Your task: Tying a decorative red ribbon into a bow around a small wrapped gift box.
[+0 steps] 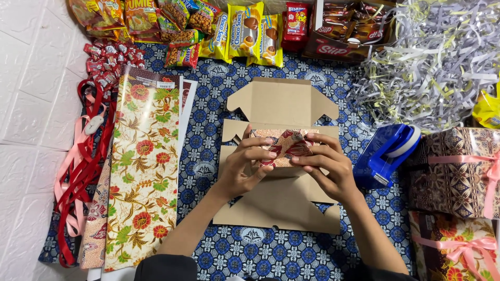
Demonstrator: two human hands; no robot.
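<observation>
Right now both hands meet over a flat, unfolded cardboard box blank (284, 179), plain brown with notched flaps, lying on a blue patterned cloth (208, 109). The left hand (245, 166) and the right hand (328, 166) pinch between them a small piece of patterned wrapping paper (289, 147), cream with dark red floral shapes, creased where the fingers press it. Each hand grips one end, fingers curled over the top edge and thumbs underneath; the fingertips nearly touch in the middle. The paper piece runs left to right, its long axis crossing the blank, and it sits just above the blank's centre panel. The blank itself runs lengthways away from the person, one flap pointing towards the snacks at the far edge.

To the left lies a long sheet of floral wrapping paper (143, 171), glossy, with orange flowers and green leaves, and beside it a tangle of red and pink satin ribbons (78, 166). To the right stands a blue tape dispenser (385, 153), near a heap of shredded paper strips (437, 62) and two wrapped boxes (458, 171) tied with pink ribbon.
</observation>
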